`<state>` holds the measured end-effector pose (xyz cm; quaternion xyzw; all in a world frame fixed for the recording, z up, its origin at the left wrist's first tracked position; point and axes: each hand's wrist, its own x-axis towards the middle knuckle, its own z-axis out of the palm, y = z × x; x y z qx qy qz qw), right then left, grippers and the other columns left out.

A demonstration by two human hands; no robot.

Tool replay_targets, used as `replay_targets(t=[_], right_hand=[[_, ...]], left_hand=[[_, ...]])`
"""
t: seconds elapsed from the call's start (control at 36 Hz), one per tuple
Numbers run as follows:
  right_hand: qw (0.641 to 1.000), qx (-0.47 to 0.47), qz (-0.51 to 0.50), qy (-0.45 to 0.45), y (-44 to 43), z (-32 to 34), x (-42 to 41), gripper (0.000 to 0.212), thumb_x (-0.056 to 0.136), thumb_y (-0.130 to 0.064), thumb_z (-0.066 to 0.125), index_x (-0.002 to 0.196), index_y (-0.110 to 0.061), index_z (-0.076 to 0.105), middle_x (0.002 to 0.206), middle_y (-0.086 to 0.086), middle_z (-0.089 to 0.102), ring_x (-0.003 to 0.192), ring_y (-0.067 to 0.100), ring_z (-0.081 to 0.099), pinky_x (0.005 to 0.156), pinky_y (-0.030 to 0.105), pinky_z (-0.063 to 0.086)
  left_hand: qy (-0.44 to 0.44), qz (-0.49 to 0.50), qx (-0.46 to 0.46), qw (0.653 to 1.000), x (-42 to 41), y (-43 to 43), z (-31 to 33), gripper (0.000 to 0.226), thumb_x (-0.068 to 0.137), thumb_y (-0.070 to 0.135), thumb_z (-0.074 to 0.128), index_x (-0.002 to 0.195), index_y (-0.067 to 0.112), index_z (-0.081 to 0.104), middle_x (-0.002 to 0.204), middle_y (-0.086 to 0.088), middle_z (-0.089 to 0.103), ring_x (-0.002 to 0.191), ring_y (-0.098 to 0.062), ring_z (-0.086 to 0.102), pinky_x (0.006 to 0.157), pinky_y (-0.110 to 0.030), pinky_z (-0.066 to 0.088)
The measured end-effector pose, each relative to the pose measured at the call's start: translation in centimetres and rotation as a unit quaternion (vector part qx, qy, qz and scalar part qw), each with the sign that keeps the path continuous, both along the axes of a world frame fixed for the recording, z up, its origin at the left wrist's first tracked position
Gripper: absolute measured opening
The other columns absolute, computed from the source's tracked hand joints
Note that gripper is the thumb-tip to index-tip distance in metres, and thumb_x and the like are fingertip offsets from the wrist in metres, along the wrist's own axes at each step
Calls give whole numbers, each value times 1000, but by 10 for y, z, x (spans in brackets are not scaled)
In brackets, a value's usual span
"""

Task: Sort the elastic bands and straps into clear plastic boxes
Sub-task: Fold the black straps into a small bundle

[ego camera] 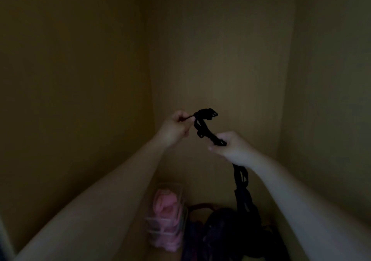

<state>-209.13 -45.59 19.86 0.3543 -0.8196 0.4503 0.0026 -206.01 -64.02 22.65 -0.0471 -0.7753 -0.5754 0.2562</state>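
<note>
A black strap (202,124) is raised in front of a dim wooden corner. My left hand (176,129) pinches one end of it between thumb and fingers. My right hand (230,149) grips the strap lower down, and the rest hangs from that hand (241,182) into a dark heap of straps (226,232) below. A clear plastic box (166,218) filled with pink bands stands at the bottom centre, left of the heap.
Wooden walls close in on the left (76,80), back (220,59) and right (325,100), like the inside of a cabinet. The light is very low. The dark heap's contents are hard to make out.
</note>
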Motion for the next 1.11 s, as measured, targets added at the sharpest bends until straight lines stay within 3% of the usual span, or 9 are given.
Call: replay_targets(t=[0.17, 0.25, 0.39, 0.47, 0.56, 0.64, 0.69, 0.86, 1.11], right_hand=[[996, 52, -2, 70, 8, 19, 5, 24, 88, -23, 69, 107, -37, 68, 85, -18, 67, 76, 3, 63, 66, 13, 43], [994, 44, 2, 102, 13, 31, 4, 19, 88, -19, 69, 104, -28, 72, 99, -11, 68, 93, 7, 62, 85, 20, 45], [994, 31, 15, 105, 19, 41, -4, 18, 85, -26, 72, 87, -44, 68, 102, -22, 65, 102, -1, 58, 97, 22, 38], [998, -7, 26, 64, 24, 40, -10, 19, 82, -24, 74, 85, -42, 71, 82, -25, 69, 77, -10, 60, 78, 14, 43], [997, -61, 43, 10, 27, 37, -13, 19, 84, -17, 72, 82, -35, 75, 69, -7, 70, 53, 8, 50, 50, 20, 39], [995, -93, 31, -11, 24, 28, -16, 28, 88, -13, 67, 76, -35, 78, 76, 8, 73, 62, 19, 54, 56, 27, 41], [996, -93, 5, 1, 20, 21, -17, 29, 92, -9, 62, 74, -27, 75, 63, -5, 69, 60, 14, 55, 55, 24, 40], [997, -72, 20, -5, 3, 0, -9, 14, 98, -23, 55, 87, -29, 63, 60, -19, 61, 55, 2, 52, 55, 19, 41], [999, 5, 27, -35, -9, -19, -9, 7, 97, -19, 56, 96, -16, 62, 67, -8, 61, 57, 11, 58, 61, 30, 48]], left_hand=[[-47, 53, -87, 994, -2, 0, -14, 17, 90, 9, 63, 77, 10, 53, 60, -1, 46, 51, -12, 41, 44, -16, 35], [-109, -4, -154, 982, 1, 0, -24, 17, 88, 11, 67, 75, 12, 57, 62, -3, 50, 53, -12, 43, 48, -20, 35], [-110, -115, -186, 970, 15, 1, -27, 11, 89, 8, 65, 79, 14, 65, 62, -3, 53, 52, -7, 46, 54, -21, 39], [-109, -160, -158, 968, 23, -5, -26, 12, 90, 9, 62, 84, 16, 70, 61, 7, 58, 52, -3, 48, 52, -16, 40], [-119, -226, -39, 966, 26, -9, -25, 13, 87, 10, 61, 82, 15, 72, 65, 3, 59, 51, -6, 45, 49, -17, 38], [-93, -258, 54, 960, 27, -4, -21, 11, 86, 14, 55, 84, 6, 63, 67, -2, 54, 49, -5, 41, 47, -17, 36], [-60, -262, 78, 960, 25, 0, -17, 16, 94, 11, 50, 82, 3, 57, 67, -5, 48, 50, -7, 40, 49, -17, 34], [-11, -204, 113, 972, 19, 11, -15, 19, 100, 2, 38, 85, 4, 50, 55, 6, 56, 47, -6, 42, 47, -16, 36], [31, -62, 107, 992, 3, 6, -14, 21, 98, 6, 49, 78, 9, 54, 69, -5, 57, 54, -11, 49, 60, -27, 41]])
